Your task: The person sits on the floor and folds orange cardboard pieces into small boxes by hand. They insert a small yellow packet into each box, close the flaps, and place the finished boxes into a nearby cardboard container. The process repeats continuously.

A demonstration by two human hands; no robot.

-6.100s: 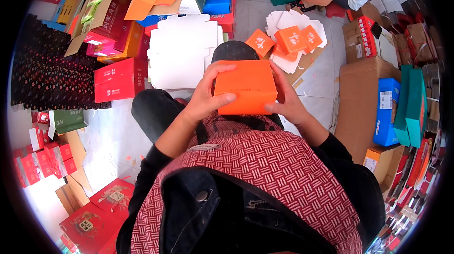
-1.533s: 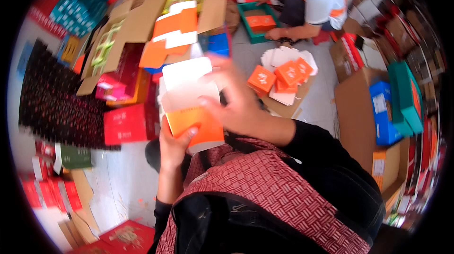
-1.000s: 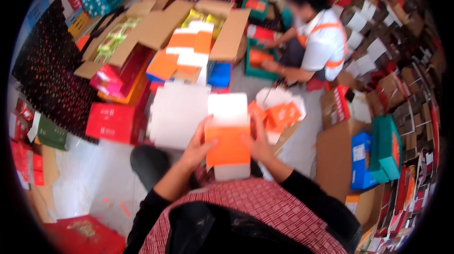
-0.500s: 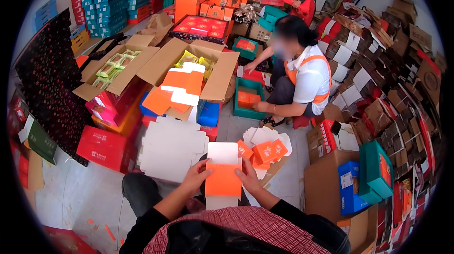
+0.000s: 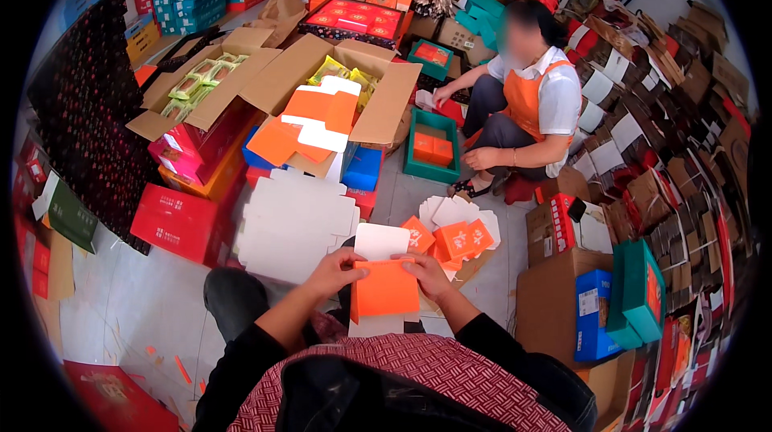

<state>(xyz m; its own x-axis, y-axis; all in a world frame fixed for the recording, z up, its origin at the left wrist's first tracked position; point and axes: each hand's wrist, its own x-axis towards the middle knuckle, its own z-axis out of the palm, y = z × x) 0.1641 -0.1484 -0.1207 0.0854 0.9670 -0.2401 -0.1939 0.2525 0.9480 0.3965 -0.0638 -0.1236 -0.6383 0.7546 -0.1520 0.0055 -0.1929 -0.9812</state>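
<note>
Between my hands is an orange and white carton blank (image 5: 387,287), partly folded, held above my lap. My left hand (image 5: 336,273) pinches its upper left corner, thumb on the orange panel. On the upper right corner, my right hand (image 5: 428,274) grips the same way. A white flap stands up beyond my fingers. Just ahead to the right lie several small folded orange boxes (image 5: 453,241) on white card pieces. Left of them, large white flat cards (image 5: 291,219) rest in a stack. Flat orange and white blanks (image 5: 312,128) lie across an open brown carton (image 5: 386,114).
At the right, a co-worker in an orange apron (image 5: 527,102) crouches by a green box (image 5: 410,160) holding orange boxes. Another carton (image 5: 153,124) with wrapped packs stands at the left. Bundled cardboard (image 5: 627,143) lines the right side. A red box (image 5: 173,223) sits near my left knee.
My hands have shifted slightly up and inward along the blank, and its orange panel now bends at the top. The co-worker's hand has withdrawn from the green box.
</note>
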